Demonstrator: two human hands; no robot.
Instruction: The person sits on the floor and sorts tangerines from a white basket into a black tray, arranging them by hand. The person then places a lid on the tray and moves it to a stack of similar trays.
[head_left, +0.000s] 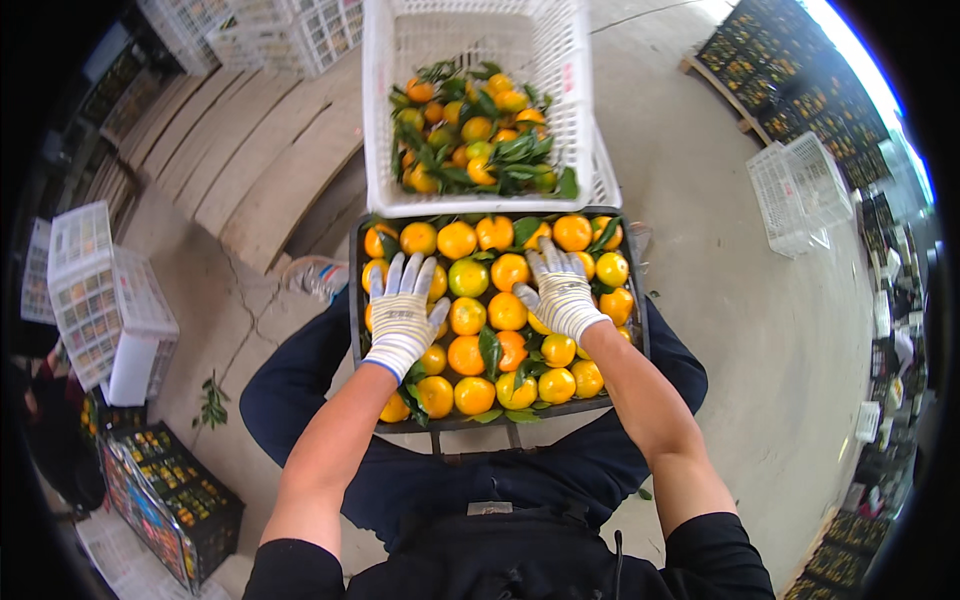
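Note:
Rows of orange and yellow-green mandarins (468, 315) with a few leaves fill a black plastic crate (496, 421) at my lap. My left hand (405, 307), in a striped knit work glove, lies flat with fingers spread over the fruit at the crate's left side. On the right, my gloved right hand (561, 292) rests palm down on the mandarins, its fingers pointing away from me. Neither hand appears to grip a fruit; what lies under the palms is hidden. Just beyond, a white plastic basket (480, 202) holds loose mandarins with leaves (476, 129).
Wooden pallet boards (262, 165) lie at the far left. White crates (112, 300) stand at left, above a stack of black fruit crates (180, 487). A person (56, 427) is at the left edge. White baskets (795, 195) and stacked fruit crates (795, 90) stand at right.

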